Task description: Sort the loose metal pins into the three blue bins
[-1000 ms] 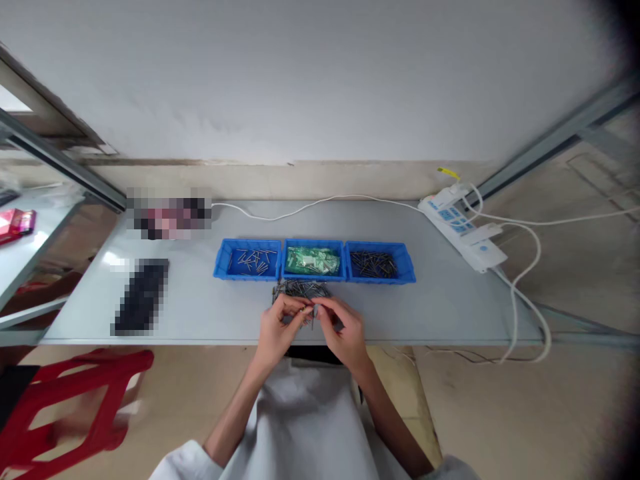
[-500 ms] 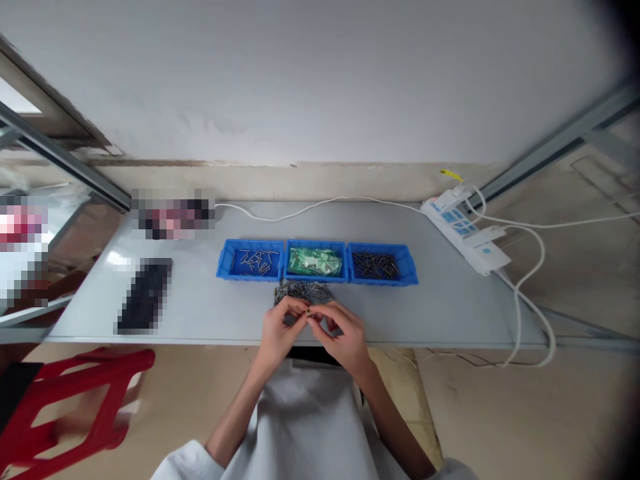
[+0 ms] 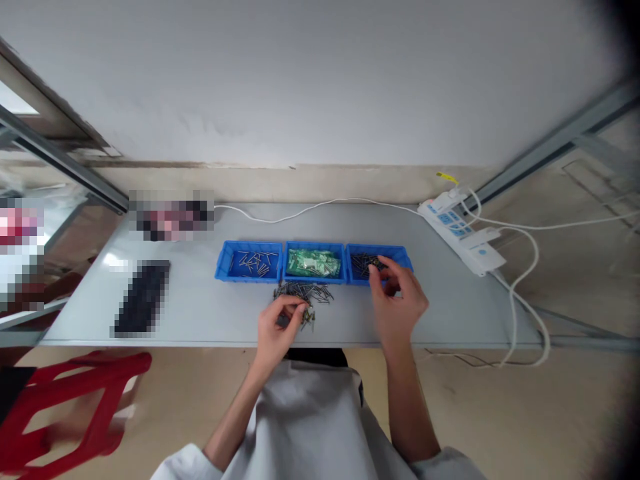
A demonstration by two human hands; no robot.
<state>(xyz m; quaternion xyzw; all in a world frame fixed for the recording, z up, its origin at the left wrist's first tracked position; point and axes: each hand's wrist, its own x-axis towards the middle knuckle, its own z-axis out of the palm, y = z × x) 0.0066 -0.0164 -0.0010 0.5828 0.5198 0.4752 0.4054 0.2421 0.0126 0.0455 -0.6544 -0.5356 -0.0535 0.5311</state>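
Observation:
Three blue bins stand in a row on the grey table (image 3: pixel 450 313): the left bin (image 3: pixel 249 262) holds light metal pins, the middle bin (image 3: pixel 314 262) green packets, the right bin (image 3: pixel 377 263) dark screws. A loose pile of dark screws (image 3: pixel 304 291) lies in front of the middle bin. My left hand (image 3: pixel 277 329) rests by this pile, fingers pinched on a small screw-like piece. My right hand (image 3: pixel 397 298) is raised over the front of the right bin, fingers curled together; whether they hold anything is hidden.
A white power strip (image 3: pixel 463 237) with white cables lies at the table's back right. A dark flat object, blurred out (image 3: pixel 141 297), sits at the left, another blurred item (image 3: pixel 170 215) behind it. A red stool (image 3: pixel 70 407) stands at lower left.
My right hand has left my left hand and moved right and away to the right bin. My left hand stays by the loose pile.

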